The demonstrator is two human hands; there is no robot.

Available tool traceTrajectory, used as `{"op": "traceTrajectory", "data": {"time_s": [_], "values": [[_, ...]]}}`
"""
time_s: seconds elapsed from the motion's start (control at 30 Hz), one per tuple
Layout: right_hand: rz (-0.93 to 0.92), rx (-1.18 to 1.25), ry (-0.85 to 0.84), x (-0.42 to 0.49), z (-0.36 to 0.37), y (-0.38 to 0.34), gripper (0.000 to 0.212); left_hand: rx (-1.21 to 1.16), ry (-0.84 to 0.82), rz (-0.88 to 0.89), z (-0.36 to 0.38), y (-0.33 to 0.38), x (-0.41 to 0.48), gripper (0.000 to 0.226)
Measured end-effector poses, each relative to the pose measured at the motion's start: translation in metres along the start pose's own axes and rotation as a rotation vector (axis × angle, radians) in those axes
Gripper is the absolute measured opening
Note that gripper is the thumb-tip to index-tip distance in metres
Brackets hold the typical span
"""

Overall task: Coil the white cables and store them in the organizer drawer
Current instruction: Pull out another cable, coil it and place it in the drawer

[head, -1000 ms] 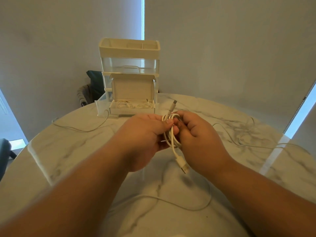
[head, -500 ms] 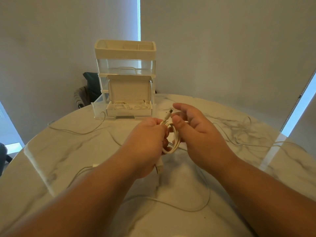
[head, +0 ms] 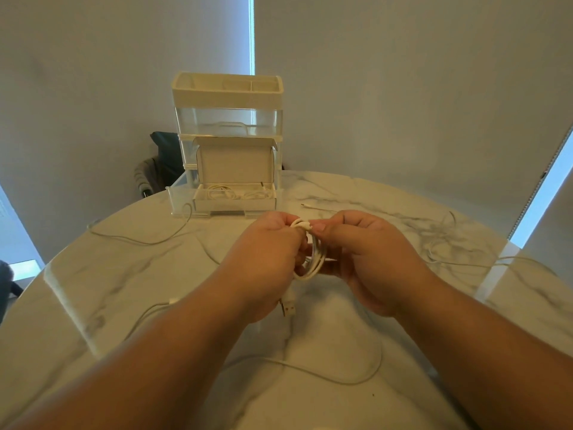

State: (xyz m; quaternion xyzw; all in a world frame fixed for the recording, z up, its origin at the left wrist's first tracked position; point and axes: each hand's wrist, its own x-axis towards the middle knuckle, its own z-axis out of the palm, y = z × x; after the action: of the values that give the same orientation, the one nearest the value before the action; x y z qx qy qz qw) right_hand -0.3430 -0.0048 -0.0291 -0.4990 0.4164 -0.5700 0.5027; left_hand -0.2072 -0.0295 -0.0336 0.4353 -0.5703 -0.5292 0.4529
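Observation:
A coiled white cable [head: 313, 259] hangs between my two hands above the middle of the marble table [head: 93, 280]. My left hand [head: 263, 262] grips the coil's left side, and the cable's USB plug [head: 287, 308] sticks out below it. My right hand [head: 369, 256] pinches the top of the coil with thumb and fingers. Behind them stands the cream organizer [head: 228, 144], its bottom drawer [head: 234, 200] pulled out, with coiled white cables inside.
Loose white cables lie on the table: one at the left [head: 139, 242], one curving near me [head: 325, 377], a tangle at the right [head: 446, 243] and a connector end [head: 313, 207] behind my hands. A dark chair [head: 158, 162] stands behind the organizer.
My right hand's fingers have curled in and now pinch the coil's top. The free connector end that stuck up is now wrapped into the coil.

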Motion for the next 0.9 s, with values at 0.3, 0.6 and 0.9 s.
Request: {"op": "traceTrajectory", "data": {"time_s": [0.3, 0.6, 0.9], "values": [[0.125, 0.105, -0.035, 0.002, 0.002, 0.004, 0.024, 0.14, -0.069, 0.142, -0.008, 0.006, -0.006, 0.019], [0.057, -0.212, 0.088, 0.006, 0.0, 0.014, 0.023, 0.301, -0.03, 0.034, -0.003, -0.001, -0.003, 0.008], [0.082, -0.058, -0.008, 0.009, 0.002, 0.022, 0.019, 0.492, 0.052, 0.228, -0.002, -0.007, -0.001, 0.009]]}}
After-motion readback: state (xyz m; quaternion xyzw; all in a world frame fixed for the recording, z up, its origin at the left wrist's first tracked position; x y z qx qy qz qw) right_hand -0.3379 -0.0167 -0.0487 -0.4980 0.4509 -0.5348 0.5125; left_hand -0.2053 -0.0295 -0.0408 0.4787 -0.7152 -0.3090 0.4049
